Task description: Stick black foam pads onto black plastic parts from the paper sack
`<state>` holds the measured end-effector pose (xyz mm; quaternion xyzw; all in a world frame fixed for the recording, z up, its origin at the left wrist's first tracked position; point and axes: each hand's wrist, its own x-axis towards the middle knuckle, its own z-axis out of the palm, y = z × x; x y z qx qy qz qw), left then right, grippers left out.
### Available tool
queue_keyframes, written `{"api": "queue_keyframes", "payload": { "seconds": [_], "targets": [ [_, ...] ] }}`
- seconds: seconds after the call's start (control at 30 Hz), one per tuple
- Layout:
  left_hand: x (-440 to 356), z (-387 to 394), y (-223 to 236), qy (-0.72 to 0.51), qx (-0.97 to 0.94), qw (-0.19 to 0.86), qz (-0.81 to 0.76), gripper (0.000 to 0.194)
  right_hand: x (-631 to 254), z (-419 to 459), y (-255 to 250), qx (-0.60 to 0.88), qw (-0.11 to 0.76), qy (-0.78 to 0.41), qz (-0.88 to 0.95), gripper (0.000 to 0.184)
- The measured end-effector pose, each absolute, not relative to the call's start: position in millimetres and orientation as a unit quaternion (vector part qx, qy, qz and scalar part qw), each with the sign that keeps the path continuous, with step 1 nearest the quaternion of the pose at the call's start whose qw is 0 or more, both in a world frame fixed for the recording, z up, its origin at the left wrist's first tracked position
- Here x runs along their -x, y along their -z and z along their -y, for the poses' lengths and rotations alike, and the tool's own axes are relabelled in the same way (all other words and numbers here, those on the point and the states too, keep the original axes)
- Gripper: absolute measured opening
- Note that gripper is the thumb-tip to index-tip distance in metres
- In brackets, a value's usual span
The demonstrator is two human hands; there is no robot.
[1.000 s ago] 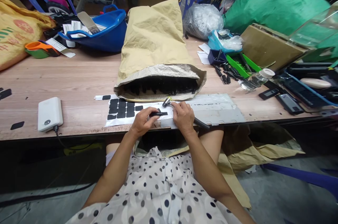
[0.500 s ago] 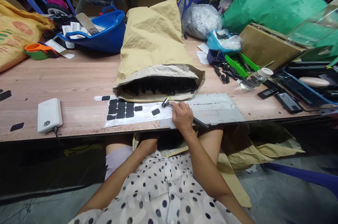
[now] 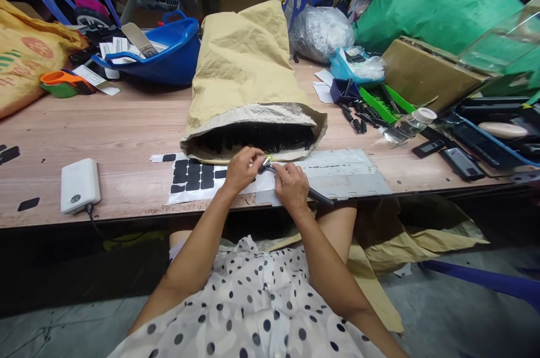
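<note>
A: And here both hands meet over the tabletop [image 3: 130, 133], close to its front edge. The right hand [image 3: 293, 186] has its fingers curled firmly around a black-handled tool [image 3: 320, 196], its metal head up by the left hand [image 3: 241, 171].

B: Look how the handle slants, its tail pointing down to the person's right! That probably lets the wrist lie easy and leaves the head turned toward the left fingers.

A: And those left fingers are bent in, right at the metal head. Do they pinch anything?

B: No telling from here; the fingertips are too small and crowded, and contact with the head is hard to confirm too.

A: Below them, a white sheet [image 3: 189, 196] runs alongside a grey board [image 3: 346, 175], the tool's head sitting above where the two meet.

B: The black patches [image 3: 193, 174] stand in neat rows toward the sheet's left end, perhaps stickers on backing, grouped so each peels off easily.

A: Just beyond lies a paper sack [image 3: 244, 60], mouth facing the person, dark pieces showing inside. Handy placement, surely, with the contents within arm's reach.

B: Another sack's rim [image 3: 282, 243] shows at the lap, gaping under the table edge, apparently for the same short reach.

A: The white power bank [image 3: 80, 184] sits well off to the left, presumably to spare the working spot its cable [image 3: 95, 226].
</note>
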<state>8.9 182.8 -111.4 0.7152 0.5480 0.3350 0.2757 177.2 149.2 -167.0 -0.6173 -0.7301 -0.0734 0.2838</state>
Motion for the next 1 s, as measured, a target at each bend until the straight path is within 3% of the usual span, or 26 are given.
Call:
{"api": "queue_keyframes", "payload": {
  "seconds": [0.1,0.33,0.63,0.8,1.0],
  "targets": [
    [-13.0,-218.7,120.0,-0.274,-0.703,0.155,-0.637,0.031,-177.6,-149.6,167.3,0.614,0.281,0.069,0.734,0.035],
    [-19.7,-240.7,120.7,-0.165,-0.735,0.155,-0.639,0.028,-176.9,-149.5,167.5,0.616,0.285,0.073,0.731,0.034],
    [10.8,-210.7,119.2,-0.244,-0.729,0.116,-0.629,0.011,-177.2,-149.2,167.7,0.617,0.282,0.068,0.731,0.034],
    [44.8,-175.3,130.3,-0.308,-0.694,0.157,-0.631,0.011,-179.6,-150.2,168.7,0.611,0.279,0.071,0.738,0.037],
    [43.2,-160.5,140.6,-0.28,-0.703,0.208,-0.619,0.011,-184.9,-149.1,156.3,0.598,0.291,0.05,0.745,0.042]
  ]
}}
